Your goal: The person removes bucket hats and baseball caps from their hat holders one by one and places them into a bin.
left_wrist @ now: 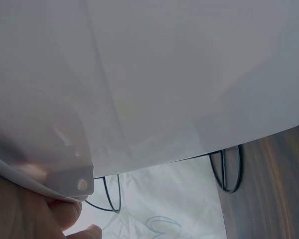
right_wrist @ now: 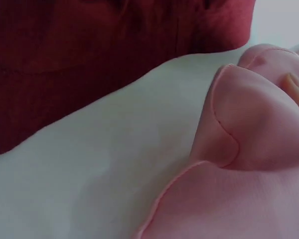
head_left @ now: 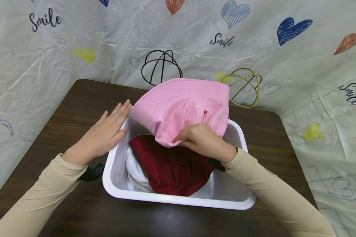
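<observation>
A pink bucket hat with small embroidery is held up over a white plastic tub. My right hand pinches the hat by its crown, brim away from me; pink fabric also fills the lower right of the right wrist view. My left hand rests on the tub's left rim, its fingers straight and their tips close to the brim. In the left wrist view the tub's outer wall covers most of the picture. Inside the tub a dark red cloth item lies over a white cloth item.
A black wire stand and a gold wire stand are behind the tub, their lower parts hidden. The brown wooden table extends around the tub. Behind hangs a white printed sheet.
</observation>
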`<act>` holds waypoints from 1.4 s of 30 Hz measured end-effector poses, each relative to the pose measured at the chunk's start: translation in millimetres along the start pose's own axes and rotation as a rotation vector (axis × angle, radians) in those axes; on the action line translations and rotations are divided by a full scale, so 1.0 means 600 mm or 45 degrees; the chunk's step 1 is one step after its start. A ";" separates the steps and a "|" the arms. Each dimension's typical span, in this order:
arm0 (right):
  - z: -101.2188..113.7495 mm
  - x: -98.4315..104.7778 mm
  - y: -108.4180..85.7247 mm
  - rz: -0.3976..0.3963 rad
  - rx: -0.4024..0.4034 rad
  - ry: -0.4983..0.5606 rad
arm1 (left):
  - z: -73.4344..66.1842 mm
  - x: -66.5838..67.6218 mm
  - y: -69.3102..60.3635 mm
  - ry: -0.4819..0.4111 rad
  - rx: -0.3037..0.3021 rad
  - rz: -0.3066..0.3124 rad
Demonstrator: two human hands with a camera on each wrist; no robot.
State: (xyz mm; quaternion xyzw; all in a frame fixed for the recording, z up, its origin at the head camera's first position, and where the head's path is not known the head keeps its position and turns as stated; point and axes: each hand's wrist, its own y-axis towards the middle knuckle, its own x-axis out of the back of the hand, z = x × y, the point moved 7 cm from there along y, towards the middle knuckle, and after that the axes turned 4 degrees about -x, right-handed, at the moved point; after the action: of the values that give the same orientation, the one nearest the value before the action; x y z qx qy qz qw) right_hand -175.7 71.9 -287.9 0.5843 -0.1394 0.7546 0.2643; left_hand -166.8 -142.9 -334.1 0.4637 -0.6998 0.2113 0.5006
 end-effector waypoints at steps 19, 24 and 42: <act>0.005 -0.032 0.003 0.148 -0.076 0.176 | -0.001 0.000 -0.002 -0.010 -0.001 0.011; 0.010 -0.037 -0.001 0.170 -0.094 0.308 | 0.000 0.000 -0.001 -0.003 -0.009 0.005; 0.064 -0.079 -0.021 0.392 -0.051 0.499 | 0.000 0.001 -0.001 -0.021 -0.018 -0.008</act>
State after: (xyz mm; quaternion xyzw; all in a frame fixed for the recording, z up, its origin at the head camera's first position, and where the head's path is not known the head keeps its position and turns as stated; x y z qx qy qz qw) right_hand -129.1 51.4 -323.6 0.3932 -0.1876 0.8820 0.1796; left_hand -166.6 -143.5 -333.8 0.4641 -0.7038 0.2012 0.4987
